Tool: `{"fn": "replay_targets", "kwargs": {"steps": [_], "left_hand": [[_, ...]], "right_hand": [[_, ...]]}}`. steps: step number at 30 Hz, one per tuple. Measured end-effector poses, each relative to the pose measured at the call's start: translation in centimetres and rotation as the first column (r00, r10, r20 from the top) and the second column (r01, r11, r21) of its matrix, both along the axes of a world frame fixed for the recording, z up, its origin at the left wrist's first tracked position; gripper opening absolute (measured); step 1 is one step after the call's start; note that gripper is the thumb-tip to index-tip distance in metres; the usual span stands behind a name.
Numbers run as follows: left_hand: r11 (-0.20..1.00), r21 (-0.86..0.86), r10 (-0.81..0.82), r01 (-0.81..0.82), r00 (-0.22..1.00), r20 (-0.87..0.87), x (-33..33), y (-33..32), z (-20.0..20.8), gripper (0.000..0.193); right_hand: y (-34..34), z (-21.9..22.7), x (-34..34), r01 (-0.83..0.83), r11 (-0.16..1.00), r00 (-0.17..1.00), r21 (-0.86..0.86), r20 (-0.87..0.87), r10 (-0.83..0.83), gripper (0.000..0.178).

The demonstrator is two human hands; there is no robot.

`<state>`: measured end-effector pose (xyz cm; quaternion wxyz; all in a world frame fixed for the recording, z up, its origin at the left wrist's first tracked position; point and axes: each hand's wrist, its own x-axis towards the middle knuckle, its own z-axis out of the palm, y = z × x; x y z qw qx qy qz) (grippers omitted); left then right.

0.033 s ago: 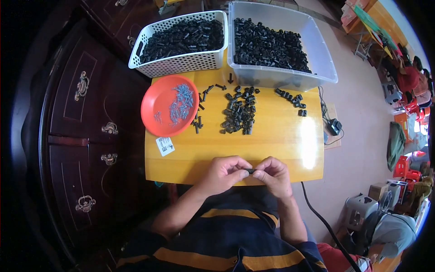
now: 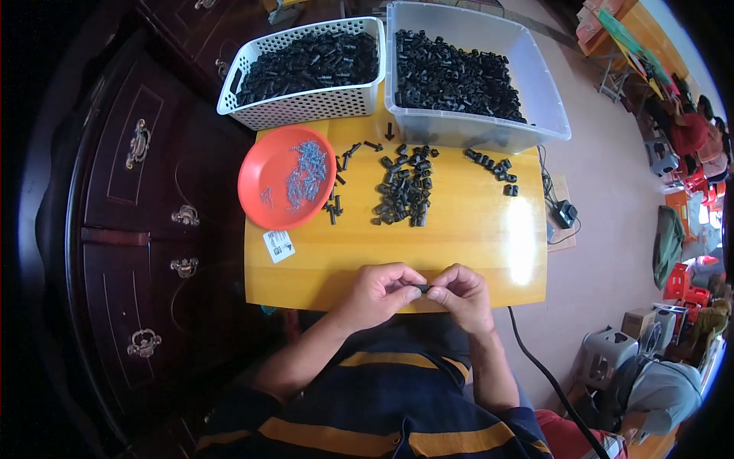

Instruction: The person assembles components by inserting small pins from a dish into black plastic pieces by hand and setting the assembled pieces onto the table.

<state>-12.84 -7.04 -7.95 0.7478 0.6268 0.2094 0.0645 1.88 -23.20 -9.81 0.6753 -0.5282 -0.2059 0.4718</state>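
Close to the table's front edge, my left hand [image 2: 387, 291] and my right hand [image 2: 461, 297] meet at the fingertips. Between them they pinch a small black plastic part [image 2: 423, 288], one end in each hand. My fingers cover most of it, so its full shape is hidden. Farther up the table lies a loose pile of short black cylindrical parts [image 2: 404, 187]. Slim black pin-like pieces with wider heads [image 2: 332, 208] are scattered left of that pile, beside an orange-red plate [image 2: 256, 180]. Small silvery screws [image 2: 307, 172] are heaped on the plate.
At the far edge stand a white perforated basket [image 2: 306, 103] and a clear plastic bin [image 2: 482, 126], both holding many black parts. A small black group [image 2: 489, 164] lies right. A white label [image 2: 279, 246] sits near the plate. Dark cabinets [image 2: 138, 229] border the left; a black adapter [image 2: 566, 214] is right.
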Motion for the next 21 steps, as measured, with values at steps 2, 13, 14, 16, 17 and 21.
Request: {"fn": "replay_targets", "kwargs": {"steps": [2,13,14,16,17,21], "left_hand": [[0.998,0.055,0.000,0.000,1.000,-0.001,0.0,0.0,0.3,0.014],[0.980,0.195,0.033,-0.043,0.998,0.054,0.2,0.0,0.4,0.014],[0.963,0.262,0.034,-0.061,0.994,0.106,0.5,0.2,0.7,0.016],[0.941,0.328,0.029,-0.082,0.986,0.162,1.0,0.6,1.4,0.017],[0.863,0.499,-0.015,-0.077,0.984,0.179,1.1,0.8,1.6,0.023],[0.683,0.727,-0.056,-0.063,0.989,0.137,1.5,0.6,4.1,0.039]], "right_hand": [[-0.1,0.2,0.1,-0.031,0.999,0.999,-0.010,0.019,0.031,0.010],[0.4,0.1,-0.5,-0.039,0.998,0.999,-0.052,-0.021,0.038,0.009],[0.7,0.4,-0.5,-0.037,0.998,0.992,-0.047,-0.119,0.032,0.010],[1.1,0.6,-0.2,-0.081,0.996,0.987,-0.033,-0.144,0.076,0.011],[1.2,0.7,-0.2,-0.126,0.992,0.978,-0.018,-0.172,0.121,0.012],[1.5,0.8,-0.4,-0.015,1.000,0.967,0.018,-0.255,0.019,0.013]]}}
